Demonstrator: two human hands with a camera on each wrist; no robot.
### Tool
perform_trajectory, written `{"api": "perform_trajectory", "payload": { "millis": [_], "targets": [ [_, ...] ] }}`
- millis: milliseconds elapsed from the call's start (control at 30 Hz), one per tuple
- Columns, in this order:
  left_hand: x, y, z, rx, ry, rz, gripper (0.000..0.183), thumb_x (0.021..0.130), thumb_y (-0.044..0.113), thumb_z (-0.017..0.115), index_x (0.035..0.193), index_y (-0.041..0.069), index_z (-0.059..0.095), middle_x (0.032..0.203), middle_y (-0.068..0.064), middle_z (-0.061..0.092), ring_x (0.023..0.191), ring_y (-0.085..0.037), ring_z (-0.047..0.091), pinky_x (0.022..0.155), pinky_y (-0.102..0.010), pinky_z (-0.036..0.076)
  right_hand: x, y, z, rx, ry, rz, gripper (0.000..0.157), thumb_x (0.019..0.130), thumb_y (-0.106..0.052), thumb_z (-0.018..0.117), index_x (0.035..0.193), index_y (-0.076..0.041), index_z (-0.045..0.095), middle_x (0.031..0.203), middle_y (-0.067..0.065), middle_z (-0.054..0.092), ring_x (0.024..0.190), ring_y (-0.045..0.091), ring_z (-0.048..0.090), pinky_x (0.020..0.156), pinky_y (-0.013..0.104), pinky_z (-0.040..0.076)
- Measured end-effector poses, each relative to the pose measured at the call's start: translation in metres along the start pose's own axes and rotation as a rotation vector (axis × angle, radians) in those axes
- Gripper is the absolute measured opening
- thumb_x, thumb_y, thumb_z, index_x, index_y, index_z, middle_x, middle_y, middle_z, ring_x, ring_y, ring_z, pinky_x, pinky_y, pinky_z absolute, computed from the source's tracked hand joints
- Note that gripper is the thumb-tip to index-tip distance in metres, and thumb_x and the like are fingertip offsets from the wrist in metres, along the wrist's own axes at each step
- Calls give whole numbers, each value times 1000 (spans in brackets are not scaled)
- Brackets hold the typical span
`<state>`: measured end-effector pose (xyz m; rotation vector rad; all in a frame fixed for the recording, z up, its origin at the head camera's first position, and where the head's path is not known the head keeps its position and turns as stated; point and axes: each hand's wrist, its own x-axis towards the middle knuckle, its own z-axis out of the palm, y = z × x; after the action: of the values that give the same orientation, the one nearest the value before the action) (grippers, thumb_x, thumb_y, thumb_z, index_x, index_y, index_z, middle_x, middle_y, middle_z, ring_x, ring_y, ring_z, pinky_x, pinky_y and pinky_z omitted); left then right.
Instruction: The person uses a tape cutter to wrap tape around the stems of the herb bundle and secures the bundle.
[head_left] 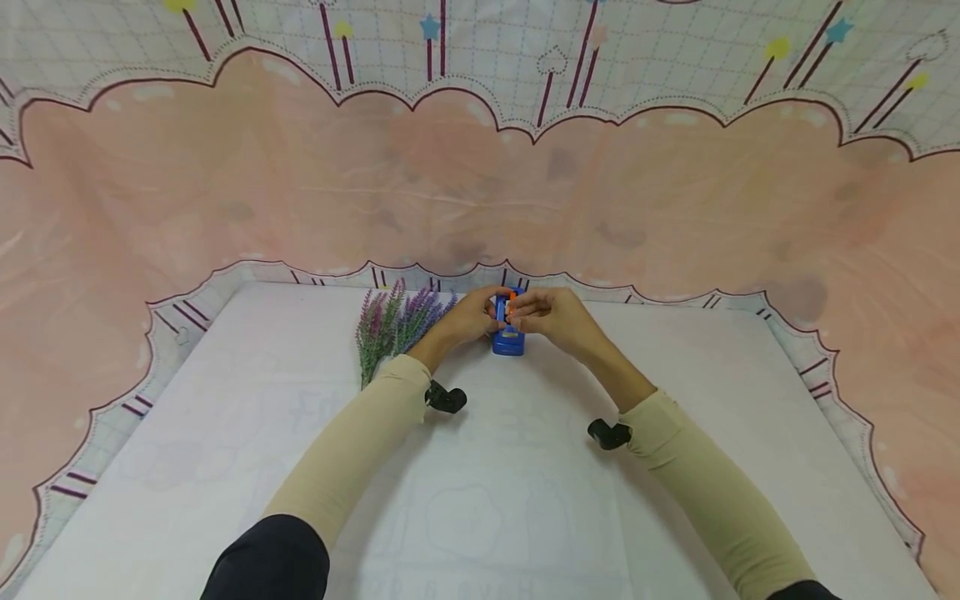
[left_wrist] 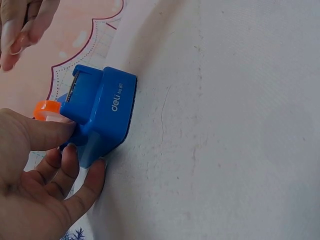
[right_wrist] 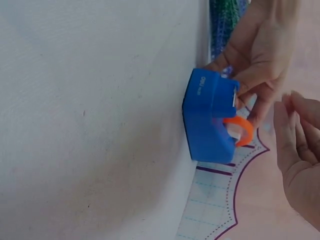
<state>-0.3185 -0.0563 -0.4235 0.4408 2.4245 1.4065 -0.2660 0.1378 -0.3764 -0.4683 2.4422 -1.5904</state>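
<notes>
A blue tape dispenser [head_left: 509,343] stands at the far side of the white table, with lettering on its side in the left wrist view. Its orange tape core [right_wrist: 246,131] shows in the right wrist view. From the left, my left hand [head_left: 472,317] grips the dispenser, thumb beside the core and fingers bent against the body. My right hand [head_left: 558,318] is raised close by on the right, apart from the dispenser in both wrist views. Its thumb and fingertips come together; whether a piece of clear tape lies between them is too unclear to see.
Artificial lavender sprigs [head_left: 390,325], purple and pink, lie left of the dispenser, partly behind my left forearm. The white table [head_left: 525,500] ends just past the dispenser, against a peach patterned cloth [head_left: 487,200]. A black wrist camera [head_left: 447,398] juts from my left sleeve.
</notes>
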Motion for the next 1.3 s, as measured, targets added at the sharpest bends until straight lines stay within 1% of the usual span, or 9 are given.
{"api": "perform_trajectory", "payload": {
  "millis": [67,200,300,433,567,767,867,1100,1300],
  "targets": [
    [0,1,0,0,-1,-2,65,94,-5,66,152,13,45,93,-10,52,70,-18,48,57,-29,45,-2,-1,1,-24,9,16,24,92,-5,74,116,-3,72,113,14,72,96,24,70,86,37,58],
    [0,1,0,10,6,-6,65,94,-3,67,152,15,46,92,-9,51,70,-18,46,56,-28,43,-6,-4,3,-55,34,71,29,91,-8,76,119,-8,72,130,8,64,100,24,70,89,48,54],
    [0,2,0,12,10,-5,64,94,-4,67,152,15,46,91,-9,50,70,-18,45,56,-28,42,-8,-5,3,-26,41,134,33,91,-11,76,123,-5,68,135,10,60,105,26,68,97,53,51],
    [0,2,1,7,8,-6,64,94,-5,66,151,14,47,91,-8,49,71,-18,44,57,-27,43,-9,-4,2,78,29,220,34,93,-10,74,123,1,62,128,15,60,110,27,63,104,48,49],
    [0,2,1,17,9,-8,64,94,-4,66,152,14,47,91,-8,48,72,-18,44,58,-27,43,-8,-3,0,176,-4,281,35,94,-9,72,124,4,60,117,15,62,107,27,64,104,46,49],
    [1,1,1,36,13,-1,64,93,-4,68,151,14,47,91,-9,50,70,-18,45,57,-26,43,-8,-2,-1,326,-39,339,41,98,-4,66,135,9,56,116,16,67,115,32,67,100,39,51],
    [1,0,0,33,8,6,65,93,-4,68,151,13,47,89,-8,49,68,-17,44,56,-26,42,-8,-2,-1,329,-30,352,41,99,-4,65,138,7,57,118,16,69,116,30,67,96,34,53],
    [1,0,0,38,7,8,65,93,-4,68,151,14,47,89,-8,49,68,-17,44,56,-26,41,-10,-3,2,310,5,356,42,97,-6,67,137,5,58,117,16,72,114,30,69,95,35,54],
    [-1,2,0,41,15,3,65,93,-4,68,151,13,47,92,-9,51,72,-18,46,58,-26,43,-13,-3,4,351,-2,391,47,97,-8,68,140,6,55,111,14,75,106,24,72,84,26,58]
  ]
}}
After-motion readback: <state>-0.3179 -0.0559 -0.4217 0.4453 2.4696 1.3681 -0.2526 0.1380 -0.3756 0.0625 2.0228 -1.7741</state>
